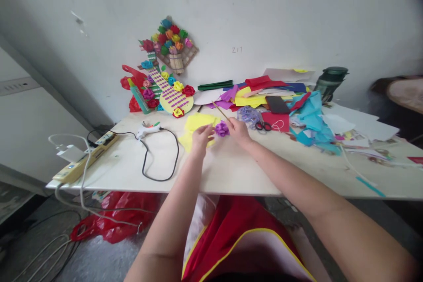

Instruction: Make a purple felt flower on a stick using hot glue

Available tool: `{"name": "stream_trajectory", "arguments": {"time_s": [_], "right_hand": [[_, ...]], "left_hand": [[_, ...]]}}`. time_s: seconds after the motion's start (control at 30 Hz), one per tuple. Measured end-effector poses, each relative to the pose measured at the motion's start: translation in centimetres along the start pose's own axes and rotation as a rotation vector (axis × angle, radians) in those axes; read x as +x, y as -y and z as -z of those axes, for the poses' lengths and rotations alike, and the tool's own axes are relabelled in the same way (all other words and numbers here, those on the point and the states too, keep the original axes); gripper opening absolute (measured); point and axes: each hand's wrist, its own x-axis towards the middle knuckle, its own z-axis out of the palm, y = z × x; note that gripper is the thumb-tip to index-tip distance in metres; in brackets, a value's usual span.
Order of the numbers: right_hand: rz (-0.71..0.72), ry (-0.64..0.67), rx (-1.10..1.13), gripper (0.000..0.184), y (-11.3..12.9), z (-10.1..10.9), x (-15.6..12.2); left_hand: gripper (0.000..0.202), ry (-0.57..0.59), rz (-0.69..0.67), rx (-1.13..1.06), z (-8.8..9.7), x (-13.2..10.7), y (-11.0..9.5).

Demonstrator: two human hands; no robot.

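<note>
In my right hand (239,131), closed fingers grip a thin brown stick (220,111) that points up and to the left. A purple crepe-paper flower (221,128) is right beside those fingertips; whether it is attached or held too, I cannot tell. My left hand (202,139) hovers just left of the flower with its fingers bent and apart, and nothing shows in them. Beneath and behind it lies yellow crepe paper (194,122). Scissors with red-and-black handles (263,126) rest to the right of my right hand, next to a crumpled clear purple bundle (249,116).
A white glue gun (148,129) with a black cord lies left, near a yellow power strip (87,158). Paper-flower decorations (176,94) lean on the wall. Coloured paper (257,92), a phone (277,105), blue paper (309,116) and a green bottle (331,83) stretch along the right.
</note>
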Motion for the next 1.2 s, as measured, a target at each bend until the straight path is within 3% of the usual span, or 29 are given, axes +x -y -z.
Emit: {"name": "stream_trajectory", "arguments": {"time_s": [0.1,0.23,0.4,0.5,0.6,0.7,1.0,1.1,1.2], "right_hand": [[0.060,0.090,0.097,0.028,3.1,-1.0,-0.6],[0.113,0.210,0.127,0.043,7.3,-2.2,-0.7],[0.200,0.294,0.294,0.051,11.8,-4.6,-0.6],[0.227,0.354,0.334,0.048,14.0,-6.4,-0.9],[0.240,0.364,0.329,0.046,15.8,-8.0,-0.9],[0.237,0.350,0.240,0.042,17.0,-9.6,0.2],[0.393,0.411,0.048,0.032,19.1,-15.6,5.1],[0.312,0.518,0.220,0.037,20.2,-15.6,5.4],[0.308,0.701,0.358,0.039,20.9,-14.1,5.0]], "left_hand": [[0.035,0.122,-0.039,0.040,-1.1,-0.5,0.6],[0.029,-0.106,-0.131,0.108,0.2,0.3,0.5],[0.024,-0.388,-0.198,-0.047,4.7,1.3,-1.7],[0.020,-0.549,-0.227,-0.190,8.2,1.5,-3.8],[0.023,-0.697,-0.264,-0.193,11.7,1.7,-5.0],[0.026,-0.733,-0.289,-0.170,14.0,2.0,-5.2],[0.021,-0.726,-0.154,-0.275,15.6,3.4,-4.6],[0.021,-0.818,-0.138,-0.289,16.6,4.4,-4.6],[0.029,-0.878,-0.262,-0.233,16.6,5.8,-4.6]]}}
